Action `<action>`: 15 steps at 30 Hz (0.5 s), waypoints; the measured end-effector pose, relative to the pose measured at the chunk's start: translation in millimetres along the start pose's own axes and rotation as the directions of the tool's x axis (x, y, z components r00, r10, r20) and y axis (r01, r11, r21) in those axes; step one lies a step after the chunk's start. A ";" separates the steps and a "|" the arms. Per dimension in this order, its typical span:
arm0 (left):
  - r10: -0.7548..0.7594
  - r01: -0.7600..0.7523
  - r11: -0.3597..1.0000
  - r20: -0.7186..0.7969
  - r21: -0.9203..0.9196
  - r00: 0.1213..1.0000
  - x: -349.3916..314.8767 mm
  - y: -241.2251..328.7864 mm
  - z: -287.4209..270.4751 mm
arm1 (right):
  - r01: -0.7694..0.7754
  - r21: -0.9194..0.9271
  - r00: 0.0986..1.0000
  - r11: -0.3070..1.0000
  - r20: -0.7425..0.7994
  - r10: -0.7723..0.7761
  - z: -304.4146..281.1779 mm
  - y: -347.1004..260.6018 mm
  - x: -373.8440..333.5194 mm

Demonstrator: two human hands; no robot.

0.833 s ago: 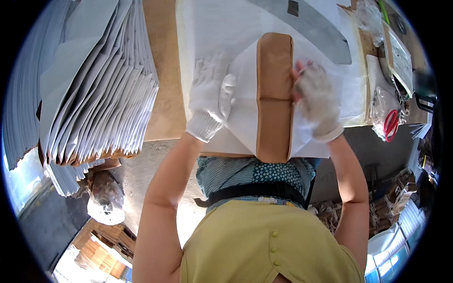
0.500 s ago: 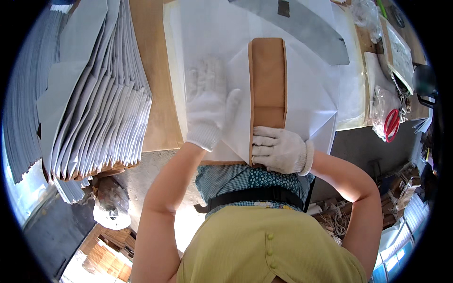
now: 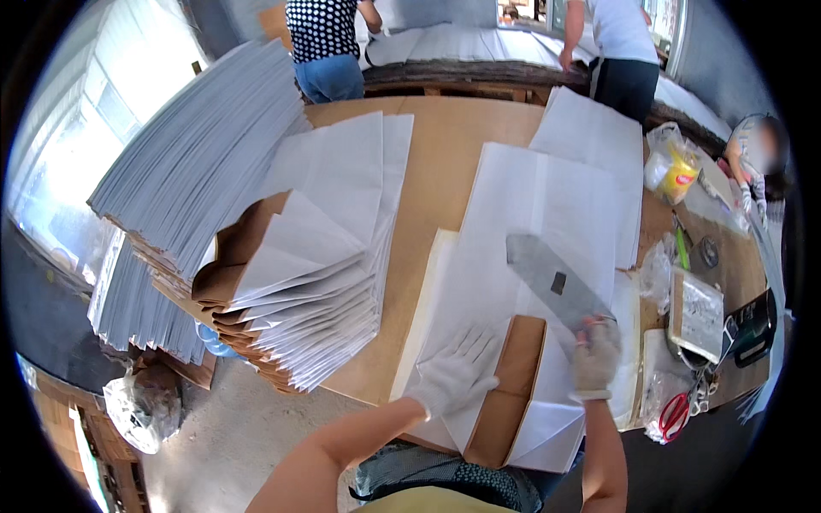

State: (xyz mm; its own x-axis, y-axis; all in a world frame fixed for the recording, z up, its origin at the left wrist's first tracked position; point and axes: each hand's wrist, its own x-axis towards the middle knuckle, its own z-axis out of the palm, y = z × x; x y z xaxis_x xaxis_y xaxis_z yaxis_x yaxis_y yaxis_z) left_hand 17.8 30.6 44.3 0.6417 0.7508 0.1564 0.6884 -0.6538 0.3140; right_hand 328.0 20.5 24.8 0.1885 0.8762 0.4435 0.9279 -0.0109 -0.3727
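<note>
A person in white knit gloves stands at a wooden worktop (image 3: 445, 154), seen from above through a wide lens. The left hand (image 3: 457, 369) lies flat with fingers spread, pressing on a white paper bag (image 3: 487, 299) that rests at the near edge of the worktop on top of other white sheets; this grip is fully open and holds nothing, only pinning the paper down. Just to its right runs the bag's folded brown paper strip (image 3: 513, 385), pointing toward the person's body. The right hand (image 3: 596, 355) is closed around the near end of a long, flat grey blade-like tool (image 3: 552, 282) (likely a metal creasing or folding blade), which lies tilted across the bag. The bag looks light, thin and floppy; it would probably slide easily over the sheets beneath and crease or tear if pinched hard, so a flat palm on the panel, or a hold along the stiffer folded brown edge, seems the safest place to take it. To the left sit tall fanned stacks of finished bags (image 3: 291, 282). On the right edge lie red-handled scissors (image 3: 676, 415) and clear plastic packets (image 3: 671, 167). Other people (image 3: 329, 43) work at the far side.
</note>
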 end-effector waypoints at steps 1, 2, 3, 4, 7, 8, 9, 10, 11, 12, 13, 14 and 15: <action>0.002 -0.002 1.000 0.002 0.016 1.000 -11.3 0.4 -1.6 | -0.211 -0.012 0.971 0.977 -0.115 0.208 3.6 21.8 2.6; 0.001 0.000 1.000 -0.010 0.014 1.000 -15.2 1.5 2.3 | -0.321 -0.003 0.940 0.947 -0.124 0.318 8.6 51.3 -0.6; -0.015 0.015 1.000 -0.015 0.019 1.000 -20.5 1.2 4.3 | -0.422 0.019 0.899 0.906 -0.117 0.421 20.8 79.9 -5.9; -0.040 0.040 0.999 -0.014 0.023 0.999 -24.4 -1.0 6.6 | -0.519 0.040 0.849 0.854 -0.096 0.520 29.5 92.2 -7.8; -0.088 0.088 0.995 0.003 -0.053 0.996 -37.1 -10.0 20.3 | -0.641 -0.016 0.721 0.767 0.328 0.610 -26.2 24.2 20.1; -0.065 0.065 0.997 0.013 -0.038 0.998 -33.0 -6.4 19.7 | -0.651 0.186 0.754 0.736 0.267 0.600 -19.2 64.9 14.1; -0.025 0.026 0.999 0.034 -0.036 0.999 -25.3 -5.1 14.7 | -0.633 0.371 0.768 0.680 0.190 0.612 -8.4 134.9 1.7; -0.012 0.014 0.999 0.073 -0.030 0.997 -26.7 -5.9 11.3 | -0.587 0.539 0.769 0.604 0.138 0.624 -4.9 175.7 -22.6; -0.056 0.056 0.998 0.025 0.007 0.998 -39.7 -9.9 15.9 | -0.577 0.557 0.794 0.598 0.210 0.570 -38.9 124.6 -11.9; -0.065 0.065 0.998 -0.024 0.024 0.998 -47.5 -9.8 21.8 | -0.467 0.689 0.868 0.555 0.237 0.437 -70.4 102.9 -15.1; -0.067 0.067 0.997 -0.011 0.048 0.998 -55.2 -8.4 18.4 | -0.481 0.795 0.788 0.370 0.207 0.579 -82.2 109.1 -30.0; -0.106 0.105 0.990 0.002 0.093 0.994 -71.7 -9.8 11.1 | -0.589 0.693 0.758 0.415 0.296 0.582 -96.7 84.8 -28.6; -0.122 0.121 0.992 0.002 0.046 0.993 -77.7 -10.4 9.2 | -0.682 0.603 0.718 0.415 0.440 0.540 -111.0 98.8 -40.9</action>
State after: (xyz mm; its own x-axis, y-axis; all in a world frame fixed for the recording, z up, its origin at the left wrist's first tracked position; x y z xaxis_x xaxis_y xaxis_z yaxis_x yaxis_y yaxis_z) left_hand -36.1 -21.8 20.2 0.5539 0.8246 0.1154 0.7760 -0.5615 0.2873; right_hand 447.7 -69.9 60.3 0.4943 0.8350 -0.2417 0.0623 -0.3114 -0.9482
